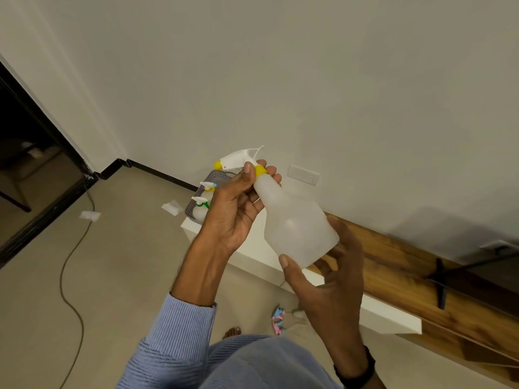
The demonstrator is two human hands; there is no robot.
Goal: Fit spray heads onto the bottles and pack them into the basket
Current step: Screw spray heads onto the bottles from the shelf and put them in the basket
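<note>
I hold a translucent white bottle [297,224] tilted in front of me. My right hand [327,279] cups its base from below. My left hand [238,203] grips the neck, fingers wrapped around the yellow collar of the white spray head [238,159], which sits on the bottle's mouth with its yellow nozzle pointing left. Behind my left hand, a grey perforated basket [217,175] stands at the far end of the white shelf [376,307]. Two bottles stand in it, one with a blue-tipped spray head [207,186], one with a green-collared head [200,202].
A wooden counter [393,265] with a black bracket runs along the wall on the right. A cable [70,254] snakes over the floor at left, near two white scraps. A wall socket plate [304,175] is behind the bottle. Small pink and blue items [278,318] lie on the floor.
</note>
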